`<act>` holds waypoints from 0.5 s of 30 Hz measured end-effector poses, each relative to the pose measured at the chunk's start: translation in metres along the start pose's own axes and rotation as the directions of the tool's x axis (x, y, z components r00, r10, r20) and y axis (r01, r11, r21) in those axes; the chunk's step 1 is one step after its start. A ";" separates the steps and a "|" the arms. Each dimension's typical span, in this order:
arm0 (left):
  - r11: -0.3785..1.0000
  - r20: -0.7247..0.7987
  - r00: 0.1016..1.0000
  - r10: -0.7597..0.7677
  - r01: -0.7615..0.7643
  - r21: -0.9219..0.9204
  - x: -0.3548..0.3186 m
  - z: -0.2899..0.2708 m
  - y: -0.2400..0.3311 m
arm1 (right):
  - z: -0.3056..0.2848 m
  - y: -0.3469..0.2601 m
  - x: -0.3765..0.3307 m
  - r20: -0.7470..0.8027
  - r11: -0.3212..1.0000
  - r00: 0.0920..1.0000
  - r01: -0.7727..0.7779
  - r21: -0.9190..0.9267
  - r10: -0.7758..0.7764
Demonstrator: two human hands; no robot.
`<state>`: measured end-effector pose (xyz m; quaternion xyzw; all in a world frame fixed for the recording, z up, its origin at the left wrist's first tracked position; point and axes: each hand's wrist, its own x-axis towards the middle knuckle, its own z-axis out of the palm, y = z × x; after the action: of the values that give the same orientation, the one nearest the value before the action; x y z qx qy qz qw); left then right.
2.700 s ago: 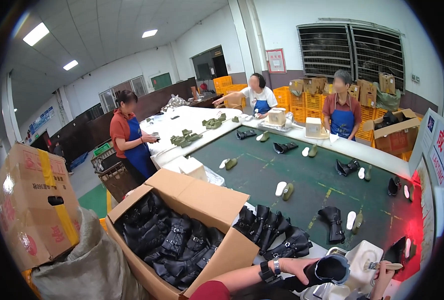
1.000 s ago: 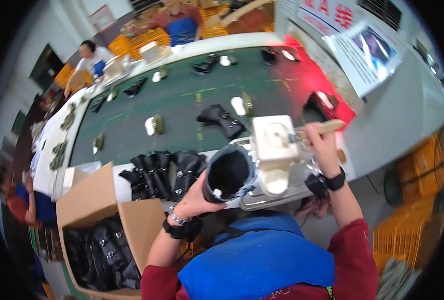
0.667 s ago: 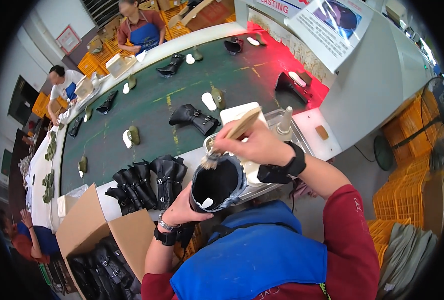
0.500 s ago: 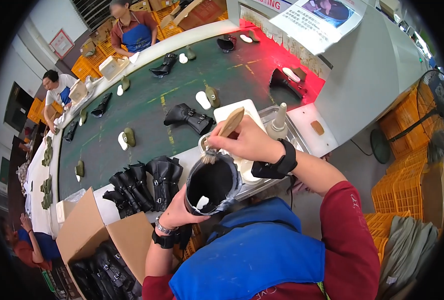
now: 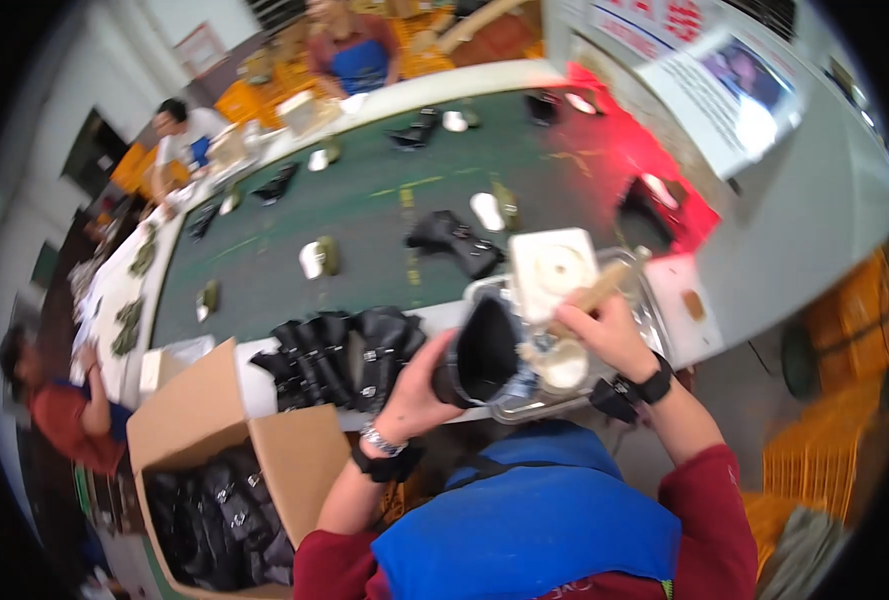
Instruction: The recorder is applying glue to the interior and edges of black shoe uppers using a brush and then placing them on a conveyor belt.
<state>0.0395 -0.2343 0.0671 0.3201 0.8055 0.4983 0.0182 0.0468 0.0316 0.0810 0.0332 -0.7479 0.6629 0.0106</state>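
My left hand [image 5: 414,392] is wrapped round the black boot shaft [image 5: 486,350], whose wide opening is turned up and to the right. A frayed bluish-grey lining shows along its rim. In my right hand [image 5: 604,328] is a brush [image 5: 604,287] with a thick wooden handle, tilted so that its bristles point down and left. They hang by the boot's rim and a small cup of cream-coloured liquid [image 5: 565,366]; blur hides whether they touch either. Beneath the cup lies a metal tray [image 5: 524,408], with a white moulded block [image 5: 554,245] at its far side.
Black boot uppers [image 5: 349,355] lie in a row left of my hand. More fill an open cardboard box [image 5: 299,465]. Across the green conveyor belt [image 5: 364,220] are spread boot uppers, white soles and olive shoe lasts. A red-lit machine opening [image 5: 654,150] is at right; several people work beyond.
My right hand has brought the brush from the boot's far rim to the right, beside the cup. My left hand still holds the boot. The whole view has shifted.
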 end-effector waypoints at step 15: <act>0.118 -0.127 0.828 -0.546 -0.074 -0.990 0.003 -0.037 -0.078 | -0.040 0.036 -0.018 -0.458 0.978 0.886 0.030 0.206 0.069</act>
<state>-0.0140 -0.2852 0.0230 -0.0398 0.3075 0.9446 0.1076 0.0611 0.0767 0.0487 -0.1321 -0.6509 0.7260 0.1783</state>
